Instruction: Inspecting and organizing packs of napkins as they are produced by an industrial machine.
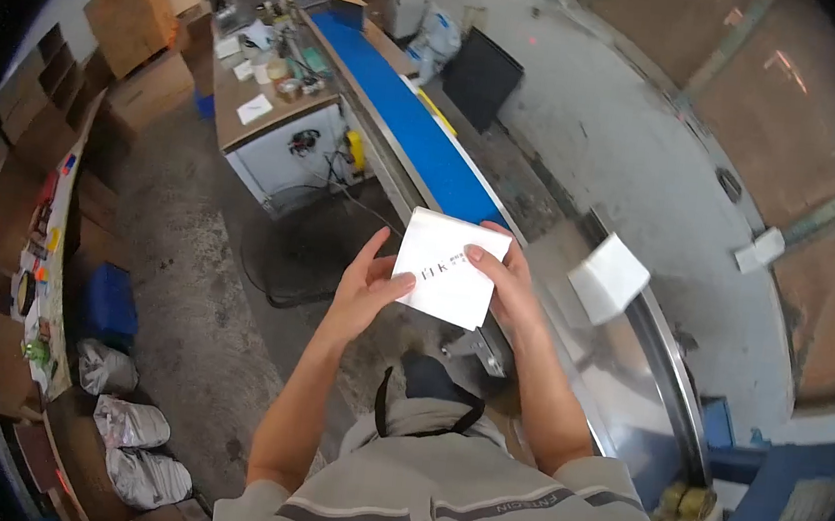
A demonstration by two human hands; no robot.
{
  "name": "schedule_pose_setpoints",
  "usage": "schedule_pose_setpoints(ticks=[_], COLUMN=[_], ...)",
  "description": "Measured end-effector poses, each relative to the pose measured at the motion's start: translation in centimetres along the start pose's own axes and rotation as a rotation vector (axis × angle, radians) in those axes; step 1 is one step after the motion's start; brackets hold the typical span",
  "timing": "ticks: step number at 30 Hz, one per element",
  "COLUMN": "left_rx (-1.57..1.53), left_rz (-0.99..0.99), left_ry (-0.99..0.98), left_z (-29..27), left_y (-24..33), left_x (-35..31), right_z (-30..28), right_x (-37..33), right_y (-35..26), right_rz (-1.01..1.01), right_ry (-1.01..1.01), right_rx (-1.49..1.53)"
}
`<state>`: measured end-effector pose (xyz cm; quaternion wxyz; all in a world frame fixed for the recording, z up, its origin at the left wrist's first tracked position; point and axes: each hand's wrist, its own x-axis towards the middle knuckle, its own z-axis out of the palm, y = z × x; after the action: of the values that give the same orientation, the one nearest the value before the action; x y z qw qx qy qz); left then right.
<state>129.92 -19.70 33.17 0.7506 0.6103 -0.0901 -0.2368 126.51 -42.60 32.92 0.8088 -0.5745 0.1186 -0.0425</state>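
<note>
In front of my chest I hold a thin stack of white square sheets point(446, 293) with dark print on its upper face. Its layered edges show at the top and the lower right corner. My right hand point(506, 281) grips the right side, thumb on the face and fingers behind. At the left edge, my left hand point(371, 291) presses its thumb on the stack; its index finger points up, apart from the sheets. To the right, a white block-shaped stack or box point(609, 279) sits on the shiny metal surface point(617, 380).
A blue conveyor belt point(393, 97) runs away from me beyond the stack. A cluttered workbench point(296, 113) stands to its left. White sacks point(143, 450) and a blue bin point(112, 301) line the left side. A dark flat panel point(482, 79) leans by the far wall.
</note>
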Motion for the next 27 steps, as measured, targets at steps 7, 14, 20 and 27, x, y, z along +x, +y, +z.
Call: schedule_pose_setpoints(ticks=[7, 14, 20, 27], left_rx=[-0.02, 0.069, 0.201, 0.15], left_rz=[0.058, -0.1, -0.071, -0.155], left_ry=[0.162, 0.365, 0.416, 0.55], left_z=[-9.6, -17.9, -22.5, -23.5], left_y=[5.5, 4.6, 1.1, -2.1], left_x=[20.0, 43.0, 49.0, 42.4], right_z=[6.3, 8.0, 7.2, 9.9], right_x=[23.0, 48.0, 61.4, 73.5], right_y=[-0.8, 7.3, 16.1, 21.6], right_rz=[-0.031, 0.042, 0.171, 0.118], right_ry=[-0.057, 0.056, 0.293, 0.319], right_rx=[0.21, 0.462, 0.59, 0.57])
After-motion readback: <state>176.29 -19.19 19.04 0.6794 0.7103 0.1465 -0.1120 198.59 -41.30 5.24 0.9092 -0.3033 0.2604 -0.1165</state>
